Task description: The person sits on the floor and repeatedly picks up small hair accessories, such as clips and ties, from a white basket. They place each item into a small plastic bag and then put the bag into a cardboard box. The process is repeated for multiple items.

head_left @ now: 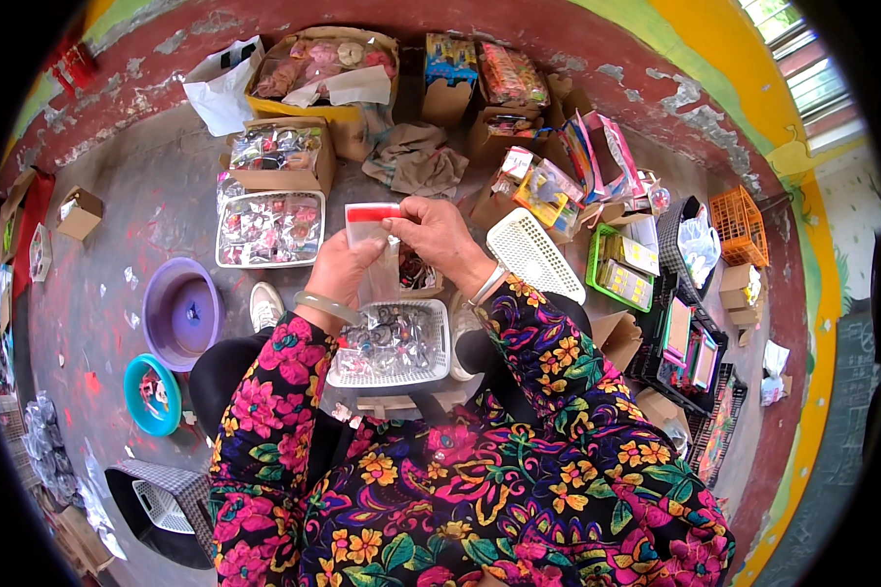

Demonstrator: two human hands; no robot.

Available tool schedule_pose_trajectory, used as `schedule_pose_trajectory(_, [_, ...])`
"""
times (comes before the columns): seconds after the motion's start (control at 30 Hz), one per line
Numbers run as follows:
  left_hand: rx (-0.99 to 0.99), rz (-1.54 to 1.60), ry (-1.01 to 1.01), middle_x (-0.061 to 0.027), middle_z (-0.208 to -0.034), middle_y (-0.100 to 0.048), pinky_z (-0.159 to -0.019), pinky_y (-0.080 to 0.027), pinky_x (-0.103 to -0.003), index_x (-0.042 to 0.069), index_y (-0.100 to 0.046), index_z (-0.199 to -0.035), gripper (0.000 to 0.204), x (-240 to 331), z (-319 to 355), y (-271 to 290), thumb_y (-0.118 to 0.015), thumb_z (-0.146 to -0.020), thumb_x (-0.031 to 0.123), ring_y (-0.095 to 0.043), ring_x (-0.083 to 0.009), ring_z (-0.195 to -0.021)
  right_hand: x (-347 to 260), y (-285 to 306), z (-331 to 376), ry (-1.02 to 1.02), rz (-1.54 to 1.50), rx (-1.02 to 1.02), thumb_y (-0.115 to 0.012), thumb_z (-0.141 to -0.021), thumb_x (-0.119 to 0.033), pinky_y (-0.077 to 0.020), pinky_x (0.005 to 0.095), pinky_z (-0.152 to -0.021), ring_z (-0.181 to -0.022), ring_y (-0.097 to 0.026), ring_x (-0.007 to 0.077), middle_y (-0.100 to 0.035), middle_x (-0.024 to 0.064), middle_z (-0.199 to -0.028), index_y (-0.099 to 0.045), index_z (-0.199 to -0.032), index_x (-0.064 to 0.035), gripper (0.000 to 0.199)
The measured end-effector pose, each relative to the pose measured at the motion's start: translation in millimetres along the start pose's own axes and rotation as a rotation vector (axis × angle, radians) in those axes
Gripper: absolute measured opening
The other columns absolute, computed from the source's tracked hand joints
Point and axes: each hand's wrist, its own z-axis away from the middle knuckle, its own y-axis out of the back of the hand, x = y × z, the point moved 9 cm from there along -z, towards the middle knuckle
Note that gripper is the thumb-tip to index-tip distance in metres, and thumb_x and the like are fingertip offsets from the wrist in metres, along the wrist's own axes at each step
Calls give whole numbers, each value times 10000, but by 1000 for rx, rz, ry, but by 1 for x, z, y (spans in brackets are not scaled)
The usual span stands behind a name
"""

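Observation:
Both my hands are raised in front of me, pinching a small clear plastic bag with a red band along its top. My left hand grips its lower left part, thumb on the front. At the upper right corner, my right hand closes thumb and fingers on the red band. Whether anything is inside the bag, I cannot tell. Below my hands, a white plastic basket holds many small clear packets with dark pieces. Just beyond it stands a small carton of dark and reddish items, partly hidden by my hands.
Left of my hands sits a white basket of packets, with a cardboard box behind it. A purple basin and teal basin stand at left. Right are an empty white basket, green basket and black crate.

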Motion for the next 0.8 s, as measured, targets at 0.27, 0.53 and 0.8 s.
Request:
schedule_pose_trajectory(0.27, [38,-37,-19,-54,-935,-596,-728,-481,-280,8,-550,-1046,218,2,2,7,-541,-830,32,-583,-135,-811,-15,7,4,-14,338,42,-628,-770,-281,-460,323,-515,-546,-606,218,-606,109,-610,-622,-745,-16,266])
schedule_pose_trajectory(0.53, [36,-72,-23,-46,-929,-603,-727,-473,-265,4,-552,-1037,211,3,1,1,-550,-828,33,-578,-125,-815,-40,-1,16,241,765,136,-622,-763,-360,-445,388,-540,-633,-590,305,-593,127,-634,-599,-694,-33,336])
schedule_pose_trajectory(0.8, [-18,-138,-82,-50,-943,-606,-740,-485,-275,0,-546,-1054,231,8,2,-5,-555,-824,18,-592,-135,-809,-12,18,1,28,368,14,-635,-764,-379,-407,336,-483,-480,-518,235,-544,114,-526,-609,-661,-4,390])
